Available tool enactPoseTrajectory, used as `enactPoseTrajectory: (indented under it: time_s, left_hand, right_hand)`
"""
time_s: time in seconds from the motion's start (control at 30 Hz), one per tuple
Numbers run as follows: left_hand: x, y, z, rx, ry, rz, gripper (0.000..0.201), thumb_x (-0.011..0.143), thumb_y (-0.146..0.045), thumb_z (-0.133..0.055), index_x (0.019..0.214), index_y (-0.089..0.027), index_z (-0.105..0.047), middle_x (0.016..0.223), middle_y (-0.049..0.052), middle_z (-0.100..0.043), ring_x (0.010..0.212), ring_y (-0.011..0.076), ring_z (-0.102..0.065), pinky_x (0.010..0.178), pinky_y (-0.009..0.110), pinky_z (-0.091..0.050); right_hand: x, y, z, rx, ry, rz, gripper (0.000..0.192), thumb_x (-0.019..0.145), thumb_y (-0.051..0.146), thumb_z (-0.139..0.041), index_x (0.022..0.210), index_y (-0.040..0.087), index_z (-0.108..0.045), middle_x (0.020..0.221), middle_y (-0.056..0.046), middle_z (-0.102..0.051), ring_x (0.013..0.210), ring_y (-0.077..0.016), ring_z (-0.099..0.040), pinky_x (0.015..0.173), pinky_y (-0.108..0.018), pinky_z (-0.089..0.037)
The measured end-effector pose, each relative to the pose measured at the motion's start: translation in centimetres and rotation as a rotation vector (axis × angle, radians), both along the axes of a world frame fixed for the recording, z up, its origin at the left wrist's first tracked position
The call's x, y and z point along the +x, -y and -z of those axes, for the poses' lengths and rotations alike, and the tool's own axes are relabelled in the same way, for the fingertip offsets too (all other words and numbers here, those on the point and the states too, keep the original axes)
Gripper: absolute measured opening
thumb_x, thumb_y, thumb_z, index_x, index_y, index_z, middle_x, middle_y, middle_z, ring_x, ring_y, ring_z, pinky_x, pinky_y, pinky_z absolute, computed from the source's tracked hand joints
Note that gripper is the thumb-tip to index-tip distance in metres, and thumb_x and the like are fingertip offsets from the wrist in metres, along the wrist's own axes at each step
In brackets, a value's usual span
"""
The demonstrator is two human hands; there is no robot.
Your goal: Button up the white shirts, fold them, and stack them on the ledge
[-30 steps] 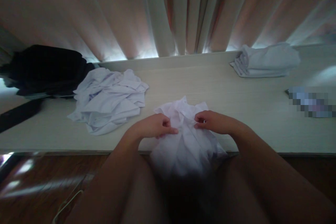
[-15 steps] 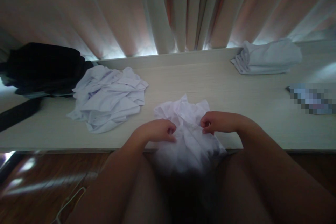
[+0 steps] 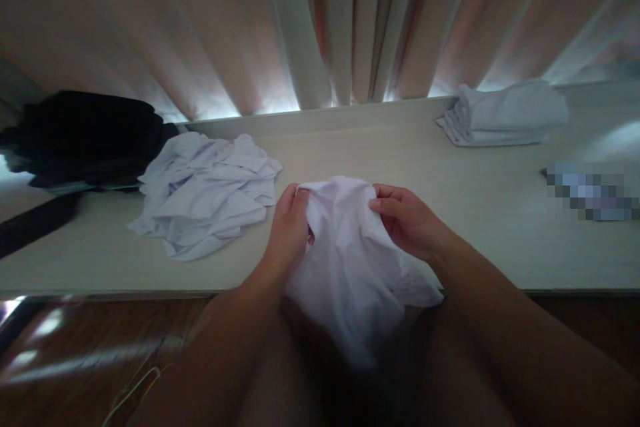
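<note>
Between my hands hangs a white cloth garment [image 3: 345,253], creased, its lower part draping past the table's front edge toward my lap. What kind of garment it is I cannot make out. My left hand [image 3: 291,220] is closed on its upper left corner, thumb on top. At the upper right corner, my right hand [image 3: 403,213] pinches the fabric between thumb and fingers. A rumpled heap of white cloth [image 3: 210,187] lies on the table to the left of my left hand.
A pale table [image 3: 370,147] runs across the view before a curtain [image 3: 200,27]. Black fabric [image 3: 90,137] is piled at the back left, with a dark strip [image 3: 37,220] before it. Folded white cloth [image 3: 510,113] sits at the back right, near a blurred-out item [image 3: 590,192].
Both hands have moved forward and turned, now gripping the garment's upper corners. Its top edge is lifted and stretched between them, where before it lay bunched.
</note>
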State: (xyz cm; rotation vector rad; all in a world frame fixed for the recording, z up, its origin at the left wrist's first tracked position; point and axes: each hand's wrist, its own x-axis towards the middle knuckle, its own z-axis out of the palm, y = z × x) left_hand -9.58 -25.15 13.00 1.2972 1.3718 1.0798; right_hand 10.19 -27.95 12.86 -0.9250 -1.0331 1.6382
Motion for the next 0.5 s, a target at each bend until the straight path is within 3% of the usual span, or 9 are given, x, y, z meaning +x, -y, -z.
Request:
enactPoseTrajectory:
  time_s: [0.17,0.23,0.37,0.5]
  left_hand:
    - [1.5,0.8,1.5,-0.101,0.111,0.201,0.012,0.083,-0.030,-0.061,0.087,-0.020,-0.055,0.063,-0.003,-0.057,0.049,0.0104,-0.050,0.045,0.022,-0.037]
    - [1.8,0.9,2.0,-0.158,0.248,0.305,0.017,0.078,-0.027,-0.066,0.092,-0.018,-0.059,0.073,0.000,-0.064,0.057,0.0116,-0.057,0.051,0.022,-0.043]
    - [1.6,0.6,2.2,-0.213,0.471,0.381,0.022,0.083,-0.030,-0.061,0.098,-0.015,-0.065,0.087,0.006,-0.069,0.074,0.0148,-0.065,0.070,0.028,-0.052]
    - [1.2,0.2,1.7,-0.069,0.275,0.404,0.025,0.080,-0.029,-0.068,0.102,-0.017,-0.068,0.097,0.007,-0.072,0.088,0.0179,-0.066,0.082,0.030,-0.051]
  right_hand:
    - [-1.8,-0.1,1.7,0.019,0.038,0.091,0.021,0.077,0.034,-0.073,0.077,0.019,-0.059,0.066,0.004,-0.054,0.058,-0.0101,-0.047,0.056,-0.025,-0.038]
    - [-1.8,-0.3,2.4,0.047,0.104,0.100,0.022,0.078,0.035,-0.073,0.077,0.019,-0.059,0.065,0.005,-0.052,0.056,-0.0094,-0.045,0.054,-0.024,-0.035]
    - [-1.6,-0.5,3.0,0.076,0.138,0.144,0.019,0.080,0.034,-0.071,0.080,0.019,-0.060,0.068,0.004,-0.054,0.058,-0.0094,-0.046,0.055,-0.024,-0.037]
    - [-1.5,-0.5,2.8,0.070,0.067,0.132,0.018,0.079,0.033,-0.072,0.082,0.018,-0.062,0.075,0.002,-0.060,0.066,-0.0118,-0.054,0.064,-0.027,-0.046]
